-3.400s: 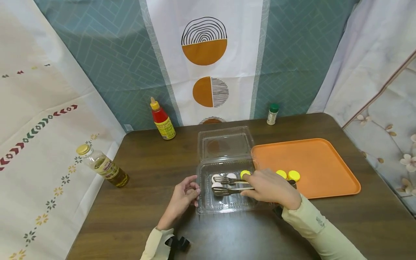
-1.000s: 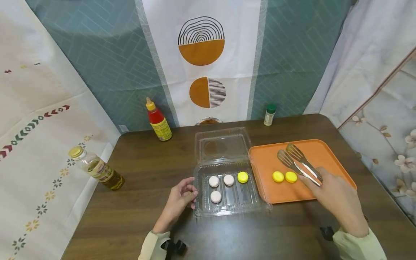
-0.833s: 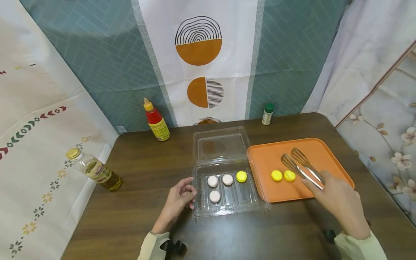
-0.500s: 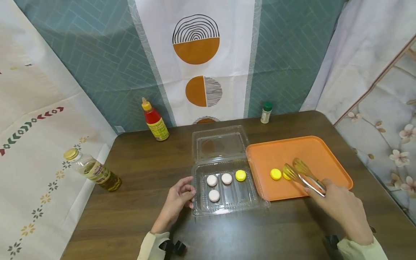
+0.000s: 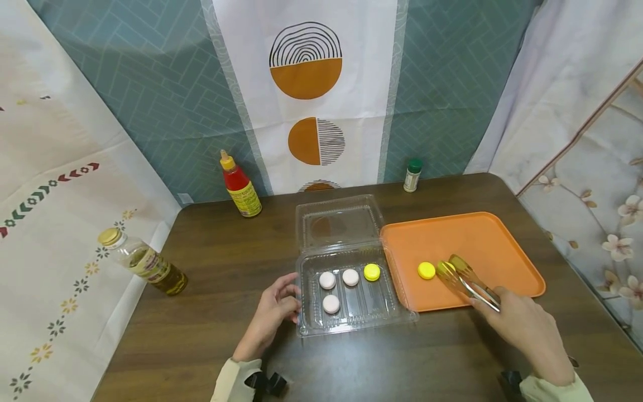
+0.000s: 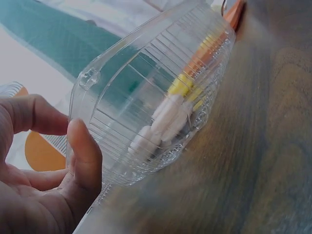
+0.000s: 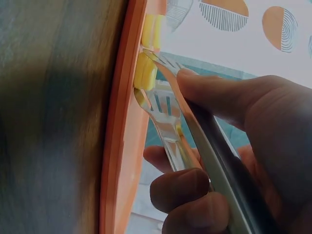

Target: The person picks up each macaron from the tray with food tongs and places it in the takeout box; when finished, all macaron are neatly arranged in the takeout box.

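In the head view, the right hand (image 5: 524, 328) reaches forward and inward, knuckles up, gripping metal serving tongs (image 5: 479, 291) whose slotted heads point ahead-left of it, over an orange tray (image 5: 492, 234). A yellow macaron (image 5: 426, 271) lies on the tray just left of those heads. The left hand (image 5: 273, 310) angles in from below, wrist low, at the left rim of a clear plastic clamshell container (image 5: 346, 329); three pale macarons (image 5: 331, 304) and a yellow one (image 5: 372, 272) sit inside, right of that grip.

In the left wrist view, index finger and thumb pinch the container's rim between them.

In the right wrist view, the thumb presses one tong arm and curled fingers wrap the other. The tong heads stand apart, on either side of another yellow macaron (image 7: 145, 71) ahead of the grip; whether they squeeze it, I cannot tell.
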Demonstrator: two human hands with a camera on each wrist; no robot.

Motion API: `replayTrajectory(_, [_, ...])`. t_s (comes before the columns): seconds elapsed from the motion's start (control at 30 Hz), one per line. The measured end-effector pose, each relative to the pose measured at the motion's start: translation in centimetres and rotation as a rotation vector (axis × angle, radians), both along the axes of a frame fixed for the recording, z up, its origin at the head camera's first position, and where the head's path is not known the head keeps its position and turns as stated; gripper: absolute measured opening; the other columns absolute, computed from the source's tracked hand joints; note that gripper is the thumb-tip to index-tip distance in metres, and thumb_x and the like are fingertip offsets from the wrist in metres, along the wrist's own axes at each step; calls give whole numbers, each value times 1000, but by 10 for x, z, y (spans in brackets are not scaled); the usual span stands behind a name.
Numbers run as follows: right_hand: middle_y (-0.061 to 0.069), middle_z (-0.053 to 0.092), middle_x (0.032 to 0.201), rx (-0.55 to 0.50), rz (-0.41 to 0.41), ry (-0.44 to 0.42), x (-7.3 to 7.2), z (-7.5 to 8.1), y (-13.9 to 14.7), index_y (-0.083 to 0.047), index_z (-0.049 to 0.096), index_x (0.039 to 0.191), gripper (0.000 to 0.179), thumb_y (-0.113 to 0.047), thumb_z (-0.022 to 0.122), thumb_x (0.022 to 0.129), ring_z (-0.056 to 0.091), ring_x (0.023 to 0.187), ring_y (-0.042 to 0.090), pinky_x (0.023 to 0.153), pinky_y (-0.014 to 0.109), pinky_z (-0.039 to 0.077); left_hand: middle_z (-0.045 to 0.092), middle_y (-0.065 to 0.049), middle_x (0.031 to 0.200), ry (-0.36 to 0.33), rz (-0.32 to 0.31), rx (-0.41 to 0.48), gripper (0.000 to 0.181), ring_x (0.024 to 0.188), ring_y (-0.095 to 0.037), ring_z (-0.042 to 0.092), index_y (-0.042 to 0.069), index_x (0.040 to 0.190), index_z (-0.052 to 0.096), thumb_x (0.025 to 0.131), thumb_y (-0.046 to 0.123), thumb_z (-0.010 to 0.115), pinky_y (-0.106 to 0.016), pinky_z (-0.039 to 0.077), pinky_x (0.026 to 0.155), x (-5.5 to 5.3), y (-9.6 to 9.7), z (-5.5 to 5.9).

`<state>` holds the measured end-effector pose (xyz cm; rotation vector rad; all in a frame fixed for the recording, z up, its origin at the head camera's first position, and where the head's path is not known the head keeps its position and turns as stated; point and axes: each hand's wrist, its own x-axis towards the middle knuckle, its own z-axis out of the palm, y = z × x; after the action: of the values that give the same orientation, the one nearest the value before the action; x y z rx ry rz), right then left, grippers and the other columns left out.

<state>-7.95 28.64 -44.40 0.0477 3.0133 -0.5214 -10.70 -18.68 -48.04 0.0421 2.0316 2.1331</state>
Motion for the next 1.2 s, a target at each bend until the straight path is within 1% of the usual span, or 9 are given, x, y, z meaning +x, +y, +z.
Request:
replayTrajectory(0.13, [13,57,67,5,6,57,1,0,-1,0,62,100,52,-52,62,96,56,55,34,41,52,41,50,-16,102,25,-37,20,70,63,-12,55,-12,146,35,79,-15,51,-22,52,51,0,0,1])
replayTrajectory(0.23, [14,57,65,0,14,128,2,0,-3,2,62,103,52,-49,66,95,55,53,34,39,51,40,49,-14,100,45,-54,34,71,63,-10,55,-13,148,32,79,-16,50,-21,51,50,0,-1,0])
replayTrajectory(0.43, [8,51,60,-4,53,250,1,8,-8,1,61,99,46,-44,70,93,49,47,25,35,46,37,48,-13,101,64,-59,53,69,63,-11,55,-14,148,33,81,-17,50,-20,51,52,-1,-2,0])
replayTrajectory(0.6, [3,47,58,22,86,281,-5,14,-16,0,61,96,44,-44,69,94,45,47,20,35,41,35,48,-15,103,48,-48,48,65,62,-12,54,-17,144,36,80,-17,49,-21,50,52,0,-2,1])
replayTrajectory(0.77, [1,46,57,29,123,314,-12,17,-25,0,63,99,42,-40,72,92,42,47,18,37,37,33,49,-16,105,22,-29,25,63,62,-12,54,-16,143,38,81,-17,50,-22,50,53,1,-2,2])
replayTrajectory(0.87, [0,47,58,22,135,301,-15,21,-30,0,63,100,42,-41,71,93,43,48,17,40,36,33,49,-15,105,14,-24,14,63,61,-12,54,-16,143,39,81,-16,51,-22,50,53,1,-1,2])
replayTrajectory(0.93, [1,51,60,17,139,279,-17,24,-34,0,64,107,45,-43,70,93,46,49,18,41,36,34,49,-15,105,12,-21,11,63,61,-12,53,-15,143,39,81,-16,51,-21,49,53,1,0,3])
replayTrajectory(1.03, [1,53,61,18,146,276,-18,27,-41,-1,66,110,48,-46,69,93,47,49,18,41,35,34,50,-16,104,11,-12,14,63,60,-12,53,-16,142,40,80,-16,51,-21,48,53,1,1,3])
replayTrajectory(1.2, [0,52,62,11,153,256,-20,32,-53,-5,67,110,50,-52,68,93,46,50,18,41,35,33,51,-15,102,14,5,13,62,61,-12,53,-15,140,43,79,-17,51,-21,49,53,1,1,2])
